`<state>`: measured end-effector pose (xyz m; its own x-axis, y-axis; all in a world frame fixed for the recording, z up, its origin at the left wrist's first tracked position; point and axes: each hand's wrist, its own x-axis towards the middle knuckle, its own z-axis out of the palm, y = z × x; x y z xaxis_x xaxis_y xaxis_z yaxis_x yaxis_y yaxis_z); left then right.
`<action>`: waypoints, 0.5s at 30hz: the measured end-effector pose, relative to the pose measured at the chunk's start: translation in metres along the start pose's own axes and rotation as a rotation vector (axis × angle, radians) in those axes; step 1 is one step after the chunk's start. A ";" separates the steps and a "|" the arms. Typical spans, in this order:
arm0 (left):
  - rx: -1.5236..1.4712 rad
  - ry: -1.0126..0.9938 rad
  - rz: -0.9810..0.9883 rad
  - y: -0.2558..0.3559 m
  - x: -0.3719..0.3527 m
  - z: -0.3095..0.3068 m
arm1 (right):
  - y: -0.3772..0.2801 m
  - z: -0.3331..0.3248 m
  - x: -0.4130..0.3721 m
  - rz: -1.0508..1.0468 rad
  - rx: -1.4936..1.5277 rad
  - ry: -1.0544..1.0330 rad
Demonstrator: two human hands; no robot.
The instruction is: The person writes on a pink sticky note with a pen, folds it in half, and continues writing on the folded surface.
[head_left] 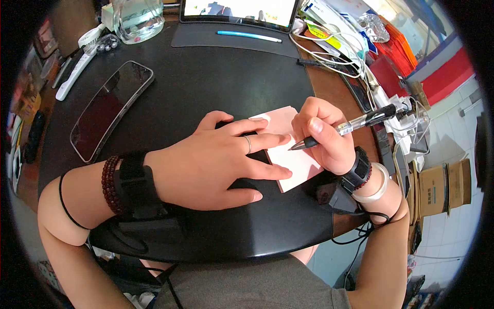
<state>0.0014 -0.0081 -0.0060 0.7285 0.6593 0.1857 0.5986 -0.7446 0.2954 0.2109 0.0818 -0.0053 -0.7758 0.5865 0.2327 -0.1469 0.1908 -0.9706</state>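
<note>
Pink paper (293, 159) lies under left hand (216, 165), pen (339, 130) in right hand (324, 136) grip

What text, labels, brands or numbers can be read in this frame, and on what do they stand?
Nothing here can be read.
pink paper under the left hand: no writing shows on the visible part.
pen in the right hand: barrel print too small.
tablet screen: blurred, washed out.
packets: print too small.
cardboard box: marks blurred.
</note>
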 end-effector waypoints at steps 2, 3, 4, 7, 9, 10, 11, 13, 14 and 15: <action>0.005 -0.006 0.001 0.000 0.000 0.000 | -0.001 0.001 0.000 0.002 0.022 -0.017; 0.001 -0.007 0.001 0.000 0.000 -0.001 | -0.001 0.002 0.000 -0.003 0.014 -0.019; -0.001 -0.006 0.001 0.000 0.000 -0.001 | 0.000 0.003 0.000 -0.010 0.005 -0.022; -0.007 -0.036 -0.010 0.000 0.001 -0.003 | 0.002 0.003 0.000 -0.068 -0.050 0.043; -0.008 -0.010 -0.005 -0.002 -0.001 -0.001 | 0.003 0.003 0.000 -0.093 -0.087 0.062; -0.004 0.014 0.002 -0.002 -0.002 0.001 | 0.003 0.005 -0.001 -0.122 -0.079 0.066; -0.018 0.016 0.005 -0.001 -0.002 0.003 | 0.001 0.006 -0.002 -0.159 -0.076 0.066; -0.026 0.025 0.005 -0.001 -0.001 0.002 | -0.001 0.004 -0.003 -0.126 -0.097 0.056; -0.025 0.014 0.009 -0.002 -0.001 0.000 | -0.001 0.005 -0.002 -0.099 -0.179 0.056; -0.033 0.016 0.011 -0.002 -0.002 -0.001 | -0.001 0.005 -0.001 -0.070 -0.261 0.057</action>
<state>-0.0010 -0.0079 -0.0059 0.7296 0.6528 0.2038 0.5790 -0.7483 0.3238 0.2087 0.0772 -0.0052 -0.7324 0.6067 0.3090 -0.0299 0.4248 -0.9048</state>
